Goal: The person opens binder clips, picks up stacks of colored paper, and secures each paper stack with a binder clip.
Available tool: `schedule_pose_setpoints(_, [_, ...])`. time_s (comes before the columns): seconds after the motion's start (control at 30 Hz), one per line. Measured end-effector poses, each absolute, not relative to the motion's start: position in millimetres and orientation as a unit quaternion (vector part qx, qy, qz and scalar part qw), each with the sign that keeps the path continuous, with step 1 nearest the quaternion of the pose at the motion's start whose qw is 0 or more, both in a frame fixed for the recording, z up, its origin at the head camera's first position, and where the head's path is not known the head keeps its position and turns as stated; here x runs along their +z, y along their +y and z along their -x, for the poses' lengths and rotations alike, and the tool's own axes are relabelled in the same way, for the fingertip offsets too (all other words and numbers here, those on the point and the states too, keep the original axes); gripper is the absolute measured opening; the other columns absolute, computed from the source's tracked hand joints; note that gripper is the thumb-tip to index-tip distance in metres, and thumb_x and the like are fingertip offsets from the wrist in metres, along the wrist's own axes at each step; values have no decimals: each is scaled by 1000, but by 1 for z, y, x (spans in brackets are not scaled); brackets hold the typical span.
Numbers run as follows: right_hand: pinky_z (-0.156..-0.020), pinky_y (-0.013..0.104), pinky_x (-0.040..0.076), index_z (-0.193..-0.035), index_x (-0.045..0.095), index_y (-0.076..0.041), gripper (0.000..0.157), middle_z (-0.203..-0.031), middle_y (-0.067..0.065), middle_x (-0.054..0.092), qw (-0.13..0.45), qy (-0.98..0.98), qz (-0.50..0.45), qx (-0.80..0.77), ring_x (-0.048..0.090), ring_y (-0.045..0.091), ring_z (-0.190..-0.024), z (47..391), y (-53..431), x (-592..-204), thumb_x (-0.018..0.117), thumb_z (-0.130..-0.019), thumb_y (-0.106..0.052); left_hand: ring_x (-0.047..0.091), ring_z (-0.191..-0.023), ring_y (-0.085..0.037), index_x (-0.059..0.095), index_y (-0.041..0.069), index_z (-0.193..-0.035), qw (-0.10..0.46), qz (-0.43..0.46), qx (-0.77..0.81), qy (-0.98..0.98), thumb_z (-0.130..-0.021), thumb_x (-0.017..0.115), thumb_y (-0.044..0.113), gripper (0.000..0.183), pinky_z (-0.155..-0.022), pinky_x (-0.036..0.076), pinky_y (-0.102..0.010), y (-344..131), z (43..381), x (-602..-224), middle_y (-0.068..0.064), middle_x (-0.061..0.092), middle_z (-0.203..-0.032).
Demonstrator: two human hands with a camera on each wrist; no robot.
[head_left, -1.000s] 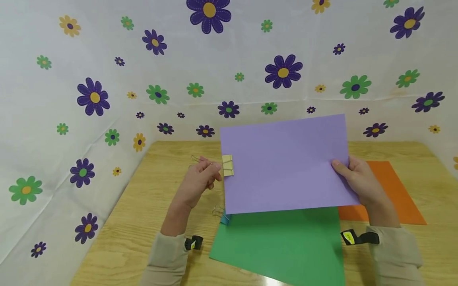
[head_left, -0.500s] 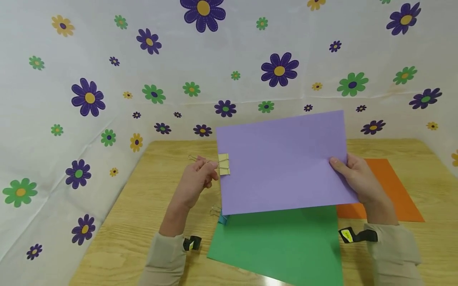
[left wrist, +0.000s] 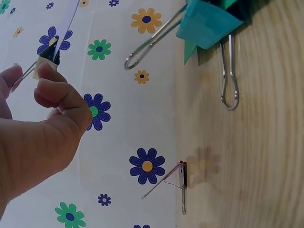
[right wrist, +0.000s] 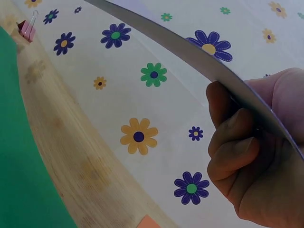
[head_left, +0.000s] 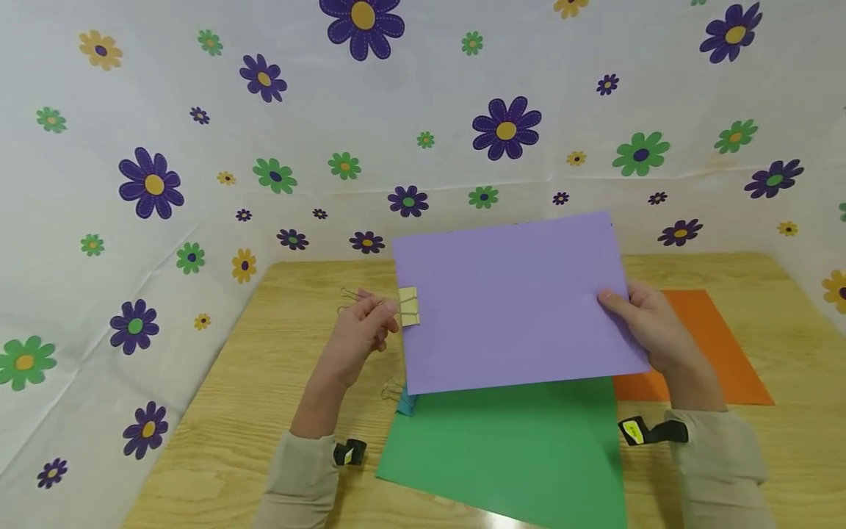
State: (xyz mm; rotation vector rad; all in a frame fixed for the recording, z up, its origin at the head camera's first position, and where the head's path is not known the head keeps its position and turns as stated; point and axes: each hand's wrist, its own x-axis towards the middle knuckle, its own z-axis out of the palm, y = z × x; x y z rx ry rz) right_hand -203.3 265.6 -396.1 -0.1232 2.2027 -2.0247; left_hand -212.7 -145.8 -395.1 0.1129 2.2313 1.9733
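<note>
Well, a white cloth (head_left: 396,95) printed with purple, green and orange flowers rises behind and at the sides of a pale wooden table (head_left: 264,404). On the table lies a green sheet (head_left: 509,455), its far part hidden from the head camera. A purple sheet (head_left: 509,308) is held up in the air above it, tilted so that its face is toward the head camera. An orange sheet (head_left: 714,345) lies farther right on the table, partly covered by the right forearm and the purple sheet.

The right hand (head_left: 651,323) grips the purple sheet by its right edge — thumb on the near face, fingers curled behind. The left hand (head_left: 363,327) pinches a yellow binder clip (head_left: 409,306) between thumb and fingers, at its wire handles; the clip sits on the purple sheet's left edge, about halfway along.

A teal binder clip (left wrist: 209,26) is at the left edge of the green sheet, its two wire handles spread apart. Near the cloth, well apart from the green sheet's clip, a pink binder clip (right wrist: 27,31) stands on the table — partly hidden by the left hand in the head view.
</note>
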Motion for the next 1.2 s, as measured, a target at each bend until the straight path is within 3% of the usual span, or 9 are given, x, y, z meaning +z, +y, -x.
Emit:
schedule_pose_setpoints(0.27, [-72,31,58,-143,32,16,56,-94,-11,67,92,764,67,-635,70,9,-82,206,262,-396,46,-106,-23,41,-69,-13,54,-1,-118,77,-16,671,738,-103,53,26,31,-63,40,-24,-151,212,-393,-2,52,-88])
schedule_pose_setpoints(0.53, [-76,30,58,-145,33,13,58,-115,13,62,81,792,71,-600,69,9,-87,204,262,-397,46,-107,-28,40,-68,-12,54,-1,-121,80,-18,674,734,-103,54,25,32,-63,40,-24,-151,215,-394,-3,52,-90])
schedule_pose_setpoints(0.8, [-58,31,55,-130,45,15,45,-84,-3,65,55,810,72,-580,67,13,-69,202,263,-403,44,-107,-24,41,-69,-12,58,1,-120,60,3,679,731,-102,57,27,32,-63,41,-23,-152,216,-394,-1,52,-89])
schedule_pose_setpoints(0.93, [-56,31,54,-126,47,15,42,-81,-2,65,53,814,74,-574,66,13,-66,203,263,-406,44,-107,-22,42,-70,-11,58,0,-118,58,4,680,731,-101,58,27,32,-63,41,-23,-151,215,-393,-1,52,-89])
schedule_pose_setpoints(1.2, [-58,32,56,-132,44,17,46,-83,-4,67,51,810,80,-579,67,12,-68,204,262,-409,42,-108,-21,42,-69,-11,59,-1,-116,51,8,678,733,-102,57,27,31,-62,42,-22,-152,216,-397,-2,52,-88])
